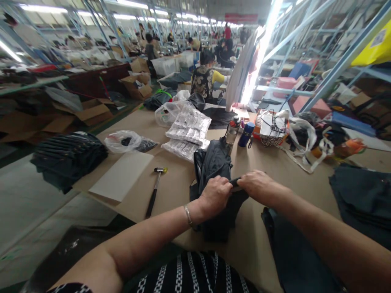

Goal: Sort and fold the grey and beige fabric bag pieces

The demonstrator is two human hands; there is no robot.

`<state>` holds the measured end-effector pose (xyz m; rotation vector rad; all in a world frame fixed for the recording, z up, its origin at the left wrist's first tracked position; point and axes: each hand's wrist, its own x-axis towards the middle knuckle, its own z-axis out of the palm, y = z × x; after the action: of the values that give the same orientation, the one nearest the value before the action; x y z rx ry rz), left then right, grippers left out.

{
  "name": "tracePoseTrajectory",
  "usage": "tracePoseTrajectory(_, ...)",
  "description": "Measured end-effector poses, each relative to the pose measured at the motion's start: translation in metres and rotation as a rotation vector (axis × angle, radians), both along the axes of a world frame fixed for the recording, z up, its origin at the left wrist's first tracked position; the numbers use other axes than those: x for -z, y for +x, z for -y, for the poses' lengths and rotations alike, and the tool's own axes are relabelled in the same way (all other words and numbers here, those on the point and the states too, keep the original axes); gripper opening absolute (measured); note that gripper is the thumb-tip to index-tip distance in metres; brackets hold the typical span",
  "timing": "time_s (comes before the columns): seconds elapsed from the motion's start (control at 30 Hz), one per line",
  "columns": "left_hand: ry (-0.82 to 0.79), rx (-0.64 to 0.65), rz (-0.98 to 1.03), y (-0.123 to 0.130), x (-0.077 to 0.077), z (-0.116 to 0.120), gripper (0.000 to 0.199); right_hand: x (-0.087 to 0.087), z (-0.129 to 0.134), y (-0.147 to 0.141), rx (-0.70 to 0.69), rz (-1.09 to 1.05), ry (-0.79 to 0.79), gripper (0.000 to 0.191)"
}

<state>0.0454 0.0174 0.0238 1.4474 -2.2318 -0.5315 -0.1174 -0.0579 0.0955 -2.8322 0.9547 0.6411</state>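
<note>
A dark grey-green cloth piece, bunched up and likely a garment or bag, lies at the table's near edge and hangs down towards me. My left hand, with a bracelet at the wrist, is closed on its upper edge. Just to the right, my right hand pinches the same edge, and a short strip of it stretches between the two hands. A hammer with a yellow-tipped head lies on the table left of my left hand. Beneath my right forearm is another dark cloth piece.
Silvery plastic packets lie beyond the cloth, near a clear bottle and a blue flask. Stacked dark cloth pieces sit at the left, more at the right. A white sheet lies beside the hammer. A person sits ahead.
</note>
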Motion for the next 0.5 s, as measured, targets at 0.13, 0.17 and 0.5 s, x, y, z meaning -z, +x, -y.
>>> tracePoseTrajectory(0.13,-0.162,-0.063,-0.396,0.009,-0.041,-0.019,0.019,-0.060,0.002,-0.026,0.117,0.133,-0.292,0.018)
tracePoseTrajectory(0.17,-0.013,-0.105,-0.536,0.008,-0.045,-0.021,0.022,-0.067,-0.003,-0.028,0.117,0.189,-0.370,0.018)
tracePoseTrajectory(0.5,0.754,-0.699,-1.440,-0.005,-0.013,0.011,0.020,0.027,-0.074,0.015,0.038,0.490,-0.330,0.013)
